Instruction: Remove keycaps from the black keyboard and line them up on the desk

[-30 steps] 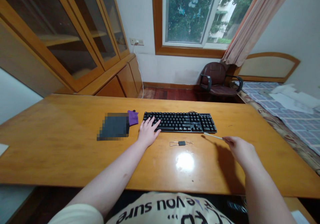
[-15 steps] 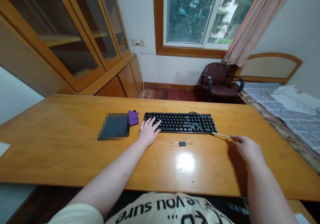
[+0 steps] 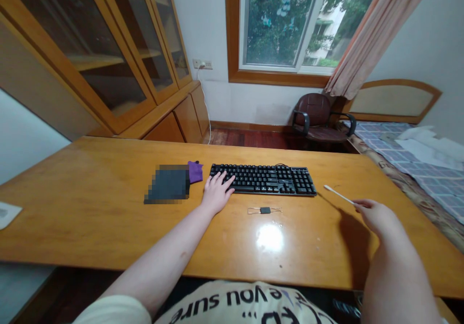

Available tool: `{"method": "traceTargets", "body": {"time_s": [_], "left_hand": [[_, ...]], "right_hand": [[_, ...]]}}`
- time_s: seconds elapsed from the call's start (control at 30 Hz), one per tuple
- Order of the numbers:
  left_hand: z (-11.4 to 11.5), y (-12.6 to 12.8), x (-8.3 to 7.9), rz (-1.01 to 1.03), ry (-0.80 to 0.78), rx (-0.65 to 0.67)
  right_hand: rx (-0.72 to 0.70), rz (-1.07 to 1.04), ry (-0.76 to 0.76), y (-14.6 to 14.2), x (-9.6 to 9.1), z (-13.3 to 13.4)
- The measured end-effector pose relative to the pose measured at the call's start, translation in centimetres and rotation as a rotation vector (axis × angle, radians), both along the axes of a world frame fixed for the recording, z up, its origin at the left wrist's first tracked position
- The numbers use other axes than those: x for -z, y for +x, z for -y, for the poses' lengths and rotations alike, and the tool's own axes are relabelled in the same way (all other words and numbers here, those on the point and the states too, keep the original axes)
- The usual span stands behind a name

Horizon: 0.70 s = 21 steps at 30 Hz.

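Observation:
A black keyboard (image 3: 264,180) lies across the middle of the wooden desk. My left hand (image 3: 216,192) rests on its left end, fingers spread over the keys. To the right of the keyboard, my right hand (image 3: 373,214) pinches a thin white cotton swab (image 3: 340,195) by one end. The swab's pale tip points left, apart from the keyboard's right edge, and a shadow falls below it on the desk. A small black-and-wire tool (image 3: 265,210), perhaps a keycap puller, lies just in front of the keyboard.
Left of the keyboard are a blurred dark flat thing (image 3: 168,185) and a purple cloth piece (image 3: 195,172). A white object (image 3: 9,214) sits at the desk's left edge. Beyond the desk (image 3: 232,246) stand a chair (image 3: 313,116), a bed (image 3: 395,145) and a glass-door cabinet (image 3: 152,99).
My right hand has moved right with the cotton swab, whose tip has left the keyboard's lower right corner. The left hand stays on the keys. The view has shifted slightly.

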<state>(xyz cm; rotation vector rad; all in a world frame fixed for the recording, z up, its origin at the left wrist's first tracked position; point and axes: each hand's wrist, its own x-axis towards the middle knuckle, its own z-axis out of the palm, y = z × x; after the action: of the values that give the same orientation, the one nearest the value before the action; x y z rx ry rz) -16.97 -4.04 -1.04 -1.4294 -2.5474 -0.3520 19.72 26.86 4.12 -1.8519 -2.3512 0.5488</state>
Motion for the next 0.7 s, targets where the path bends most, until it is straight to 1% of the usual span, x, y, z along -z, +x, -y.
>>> {"method": "traceTargets", "body": {"time_s": [0.07,0.13,0.23,0.33,0.43,0.57,0.63,0.7], "left_hand": [[0.0,0.0,0.0,-0.006,-0.002,0.001],[0.1,-0.1,0.0,-0.016,0.001,0.007],[0.1,-0.1,0.1,-0.019,0.003,0.01],[0.0,-0.1,0.1,-0.018,0.004,0.008],[0.0,-0.1,0.1,-0.02,0.008,0.007],[0.0,0.0,0.0,-0.012,0.007,0.005],[0.0,0.0,-0.1,-0.006,0.008,0.006],[-0.1,0.1,-0.2,0.007,0.01,0.004]], "right_hand": [[-0.006,-0.09,0.044,-0.9,-0.5,0.1],[-0.049,-0.136,0.05,-2.8,-0.5,0.6],[-0.06,-0.129,0.026,-5.7,0.4,1.2],[-0.064,-0.085,0.02,-7.4,1.3,1.2],[-0.088,-0.102,0.028,-8.1,2.0,1.0],[-0.117,-0.151,0.029,-8.4,2.4,1.3],[-0.143,-0.156,0.022,-8.0,2.4,1.8],[-0.168,-0.138,0.001,-6.8,2.2,2.5]]}}
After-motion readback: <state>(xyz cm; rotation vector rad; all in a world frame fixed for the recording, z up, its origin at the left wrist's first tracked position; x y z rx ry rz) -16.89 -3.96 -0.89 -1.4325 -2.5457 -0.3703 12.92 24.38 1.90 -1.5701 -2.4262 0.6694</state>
